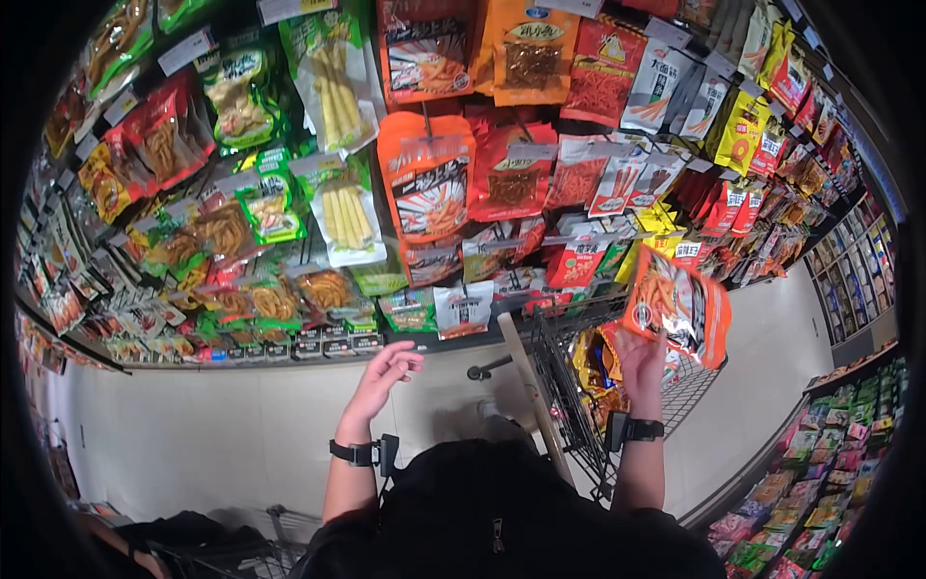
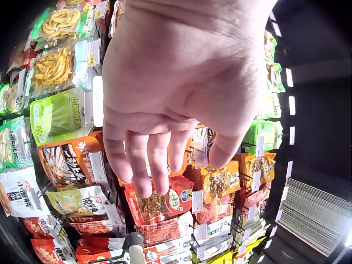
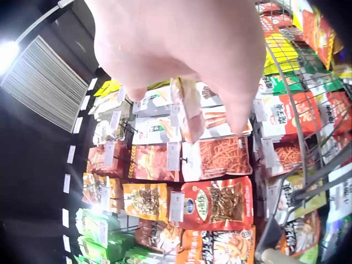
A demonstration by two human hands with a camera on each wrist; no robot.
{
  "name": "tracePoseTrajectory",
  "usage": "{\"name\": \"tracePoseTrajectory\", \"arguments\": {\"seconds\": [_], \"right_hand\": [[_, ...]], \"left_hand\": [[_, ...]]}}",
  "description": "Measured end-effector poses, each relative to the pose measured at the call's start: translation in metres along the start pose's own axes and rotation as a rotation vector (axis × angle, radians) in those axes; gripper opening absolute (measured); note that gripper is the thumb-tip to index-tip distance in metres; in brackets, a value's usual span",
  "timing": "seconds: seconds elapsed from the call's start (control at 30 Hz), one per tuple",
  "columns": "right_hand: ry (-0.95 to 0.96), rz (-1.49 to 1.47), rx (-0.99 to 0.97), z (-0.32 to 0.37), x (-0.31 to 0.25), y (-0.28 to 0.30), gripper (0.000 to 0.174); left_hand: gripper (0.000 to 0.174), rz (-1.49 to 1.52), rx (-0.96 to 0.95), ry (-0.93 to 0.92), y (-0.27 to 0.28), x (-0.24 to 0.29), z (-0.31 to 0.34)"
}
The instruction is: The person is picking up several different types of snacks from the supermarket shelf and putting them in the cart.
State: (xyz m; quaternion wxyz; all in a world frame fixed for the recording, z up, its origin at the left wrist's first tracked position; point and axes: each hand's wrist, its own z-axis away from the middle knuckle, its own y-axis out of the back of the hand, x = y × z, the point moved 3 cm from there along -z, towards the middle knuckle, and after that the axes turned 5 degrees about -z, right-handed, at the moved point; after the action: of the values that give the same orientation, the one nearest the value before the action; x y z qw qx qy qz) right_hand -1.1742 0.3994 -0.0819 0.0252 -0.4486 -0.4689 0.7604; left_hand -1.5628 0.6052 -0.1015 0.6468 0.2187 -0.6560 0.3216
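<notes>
An orange snack packet (image 1: pixel 678 307) is pinched in my right hand (image 1: pixel 643 372), above the shopping cart's basket. From the right wrist view, a thin packet edge (image 3: pixel 188 110) shows between the thumb and fingers of the right hand (image 3: pixel 181 41); the rest of it is hidden. My left hand (image 1: pixel 381 378) hangs in the air left of the cart handle (image 1: pixel 533 386), fingers loosely spread and holding nothing. The left wrist view has this hand (image 2: pixel 181 77) in front of the hanging packets, with a red packet (image 2: pixel 159 206) beyond its fingertips.
Racks of hanging snack packets (image 1: pixel 429 174) span the front. Colourful packets (image 1: pixel 595 362) lie in the wire cart (image 1: pixel 696 391). More shelves (image 1: pixel 820 473) stand at the lower right, beyond the tiled floor (image 1: pixel 762 357). Part of another person and a cart are at the lower left.
</notes>
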Motion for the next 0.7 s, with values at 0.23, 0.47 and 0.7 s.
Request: {"name": "tracePoseTrajectory", "arguments": {"seconds": [0.23,0.47,0.7], "right_hand": [[-0.118,0.998,-0.428,0.030,0.083,-0.031,0.035],[-0.234,1.478,-0.772,0.018,0.117,-0.030,0.036],[-0.450,1.577,-0.756,0.008,0.124,-0.036,0.036]], "left_hand": [[0.034,-0.025,-0.078,0.005,-0.003,-0.002,-0.012],[0.032,-0.048,-0.021,0.012,0.016,0.005,0.002],[0.031,-0.236,0.293,-0.275,0.077,0.057,-0.038]]}}
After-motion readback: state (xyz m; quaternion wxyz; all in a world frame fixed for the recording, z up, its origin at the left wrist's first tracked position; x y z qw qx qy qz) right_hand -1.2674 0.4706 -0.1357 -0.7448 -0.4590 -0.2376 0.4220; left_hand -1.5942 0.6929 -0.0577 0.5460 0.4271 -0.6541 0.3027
